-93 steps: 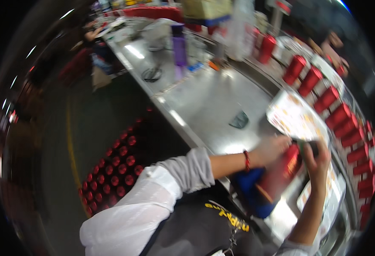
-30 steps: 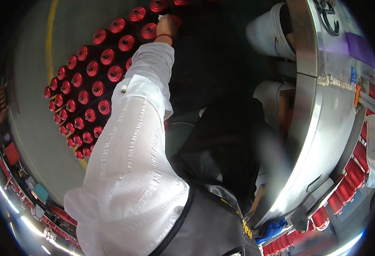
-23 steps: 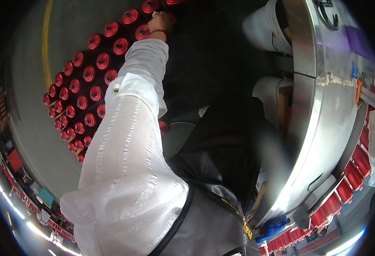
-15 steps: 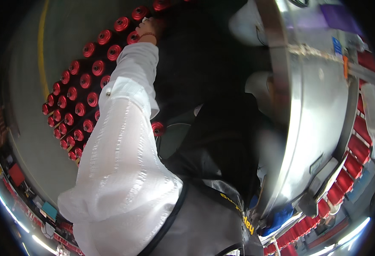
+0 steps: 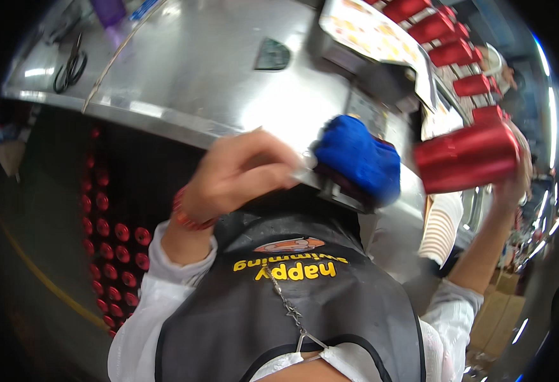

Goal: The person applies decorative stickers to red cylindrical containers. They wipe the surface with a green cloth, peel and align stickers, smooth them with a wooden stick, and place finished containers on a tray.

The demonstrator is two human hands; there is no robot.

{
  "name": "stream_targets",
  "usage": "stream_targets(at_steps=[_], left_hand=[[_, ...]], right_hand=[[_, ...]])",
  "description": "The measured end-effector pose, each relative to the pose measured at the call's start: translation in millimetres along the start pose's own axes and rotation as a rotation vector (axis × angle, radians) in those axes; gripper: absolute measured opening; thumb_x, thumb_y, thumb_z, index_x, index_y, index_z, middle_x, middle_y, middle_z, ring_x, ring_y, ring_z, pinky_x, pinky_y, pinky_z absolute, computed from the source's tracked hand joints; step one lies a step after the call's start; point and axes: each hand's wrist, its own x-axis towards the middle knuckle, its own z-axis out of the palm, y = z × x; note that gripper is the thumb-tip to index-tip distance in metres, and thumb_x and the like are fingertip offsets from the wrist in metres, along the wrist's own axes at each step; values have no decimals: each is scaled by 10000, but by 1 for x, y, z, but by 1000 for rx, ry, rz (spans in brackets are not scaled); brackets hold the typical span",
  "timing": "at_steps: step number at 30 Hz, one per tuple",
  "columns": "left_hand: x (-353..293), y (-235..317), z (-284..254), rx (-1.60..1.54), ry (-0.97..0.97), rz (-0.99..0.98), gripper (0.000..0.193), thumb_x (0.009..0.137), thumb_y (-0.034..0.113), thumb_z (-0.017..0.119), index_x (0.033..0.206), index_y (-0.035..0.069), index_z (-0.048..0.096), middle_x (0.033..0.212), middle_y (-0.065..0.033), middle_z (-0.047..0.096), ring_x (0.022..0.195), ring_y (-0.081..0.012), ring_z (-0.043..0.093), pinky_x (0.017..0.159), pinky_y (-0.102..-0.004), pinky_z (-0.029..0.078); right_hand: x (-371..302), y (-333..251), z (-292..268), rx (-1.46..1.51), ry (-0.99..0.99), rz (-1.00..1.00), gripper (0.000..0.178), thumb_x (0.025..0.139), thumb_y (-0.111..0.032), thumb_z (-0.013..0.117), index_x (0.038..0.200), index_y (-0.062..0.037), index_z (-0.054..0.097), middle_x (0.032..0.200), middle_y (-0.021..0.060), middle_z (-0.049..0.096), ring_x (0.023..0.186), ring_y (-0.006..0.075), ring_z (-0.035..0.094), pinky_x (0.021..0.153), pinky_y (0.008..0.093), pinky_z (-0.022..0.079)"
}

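Note:
My right hand (image 5: pixel 520 167), blurred, is closed around the outer end of a shiny red metal cylinder (image 5: pixel 464 159), held up at the right side of the bench. My left hand (image 5: pixel 244 169) is in front of my apron at the bench edge, thumb and fingers curled together. A small pale blur shows at its fingertips, too unclear to name. Just to the right of that hand, a bunched blue cloth (image 5: pixel 359 156) sits on a dark object at the bench's near edge.
The steel bench (image 5: pixel 184 70) carries scissors (image 5: pixel 70 71), a dark flat piece (image 5: pixel 273 55), a cord and an open box (image 5: pixel 368 32). A row of red cylinders (image 5: pixel 432 28) runs along the far right. More red pieces (image 5: pixel 121 253) stand in rows low at the left.
My view has swung from the rows of red pieces to the bench. My left hand has come back from those rows to my front. The right hand now shows, holding a red cylinder.

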Motion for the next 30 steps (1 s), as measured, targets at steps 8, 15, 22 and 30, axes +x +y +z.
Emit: stream_targets(at_steps=[8,15,22,30], left_hand=[[162,-49,101,-83,-76,-274,646,962,448,653,1399,14,458,1222,-97,616,1070,-147,622,929,-292,515],[194,-56,96,-170,150,-427,431,995,405,608,1176,15,597,958,-75,687,776,-109,674,710,-250,576],[210,-63,89,62,177,-300,800,920,523,695,1364,-75,406,1190,-165,612,1037,-176,640,892,-310,544],[186,-69,73,249,83,-172,888,1014,594,460,1560,-57,201,1530,-178,386,1403,-225,385,1154,-336,296]], right_hand=[[-19,59,151,578,-18,602,502,1067,-422,461,1239,17,631,1120,120,688,960,165,659,853,297,534],[-10,87,153,522,-73,600,506,1069,-434,458,1289,-8,619,1173,103,670,985,133,615,797,266,509],[51,135,87,-71,-100,184,277,1015,-151,524,1217,-53,687,1190,79,661,1030,141,604,811,277,478],[205,262,121,-842,-379,-84,282,896,-39,606,1122,-128,749,1217,93,614,1216,339,504,1033,411,458]])
